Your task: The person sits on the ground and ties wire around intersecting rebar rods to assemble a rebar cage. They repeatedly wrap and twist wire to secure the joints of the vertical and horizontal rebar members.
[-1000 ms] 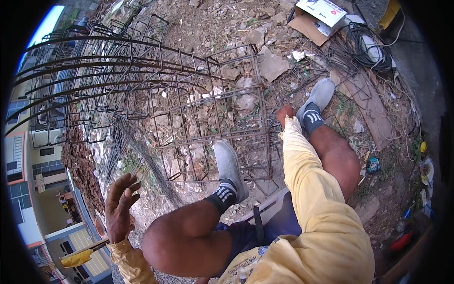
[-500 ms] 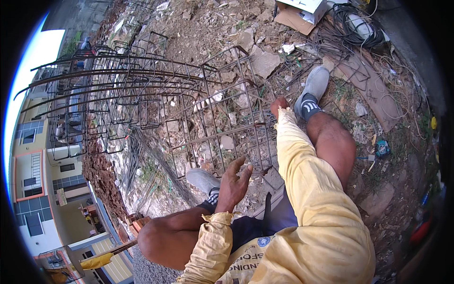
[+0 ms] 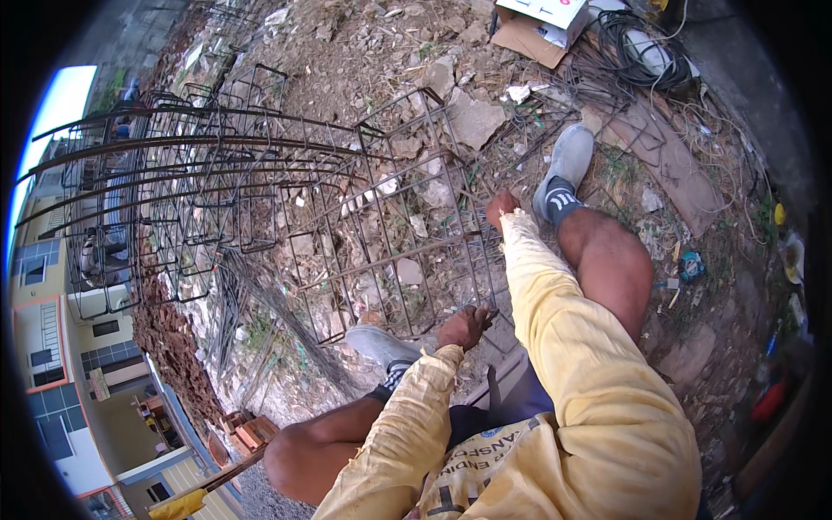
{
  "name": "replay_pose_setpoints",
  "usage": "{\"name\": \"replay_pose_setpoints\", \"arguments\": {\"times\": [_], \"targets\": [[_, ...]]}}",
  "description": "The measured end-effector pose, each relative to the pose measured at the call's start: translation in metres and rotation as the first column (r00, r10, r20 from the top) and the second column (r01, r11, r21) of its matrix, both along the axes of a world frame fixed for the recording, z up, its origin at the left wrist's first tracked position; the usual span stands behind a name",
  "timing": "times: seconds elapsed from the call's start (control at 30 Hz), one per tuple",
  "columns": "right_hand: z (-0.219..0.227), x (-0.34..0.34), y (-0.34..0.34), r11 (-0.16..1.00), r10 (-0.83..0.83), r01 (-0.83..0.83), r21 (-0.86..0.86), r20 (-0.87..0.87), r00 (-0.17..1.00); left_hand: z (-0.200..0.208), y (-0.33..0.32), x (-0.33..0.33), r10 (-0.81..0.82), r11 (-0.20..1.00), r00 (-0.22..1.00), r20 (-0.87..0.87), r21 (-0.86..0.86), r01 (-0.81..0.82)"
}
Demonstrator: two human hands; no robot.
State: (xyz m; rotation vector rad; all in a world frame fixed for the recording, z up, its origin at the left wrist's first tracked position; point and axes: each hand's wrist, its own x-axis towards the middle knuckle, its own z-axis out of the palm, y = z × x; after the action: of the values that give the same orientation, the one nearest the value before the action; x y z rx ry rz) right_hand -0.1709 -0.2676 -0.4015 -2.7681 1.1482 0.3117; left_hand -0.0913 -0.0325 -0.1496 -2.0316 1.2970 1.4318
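A rebar cage point(image 3: 381, 221) of thin rusty bars and square stirrups stands on the rubble in front of me, between my shoes. My left hand point(image 3: 466, 328) is closed at the cage's near right corner, with its fingers curled and turned toward the bars. What lies in them is too small to tell. My right hand point(image 3: 501, 208) is closed in a fist beside the cage's right side, farther from me. Its fingers are mostly hidden, so what it grips does not show. Long sleeves cover both forearms.
Long curved rebars point(image 3: 199, 143) and more stirrups reach away to the left. Thin wires point(image 3: 230, 299) lie in a bundle beside them. A cardboard box point(image 3: 529, 43), a black cable coil point(image 3: 646, 52) and a plank point(image 3: 685, 178) lie at far right. A teal tape measure point(image 3: 691, 266) sits by my right leg.
My left hand has moved right to the cage's near corner, and its spread fingers have closed. The right hand stays closed beside the cage. The whole view has shifted slightly.
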Motion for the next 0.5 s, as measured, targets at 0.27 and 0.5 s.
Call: {"name": "replay_pose_setpoints", "arguments": {"times": [0.27,0.5], "targets": [[-0.028,0.047,0.035,0.518,-0.847,0.611,0.598,0.260,0.464,-0.018,0.014,0.015,-0.096,0.982,0.995,0.006,-0.163,0.096],[-0.005,0.020,0.060,0.843,-0.465,0.350,0.409,0.227,0.856,0.007,0.031,0.019,-0.066,0.992,0.998,0.011,-0.108,0.067]]}}
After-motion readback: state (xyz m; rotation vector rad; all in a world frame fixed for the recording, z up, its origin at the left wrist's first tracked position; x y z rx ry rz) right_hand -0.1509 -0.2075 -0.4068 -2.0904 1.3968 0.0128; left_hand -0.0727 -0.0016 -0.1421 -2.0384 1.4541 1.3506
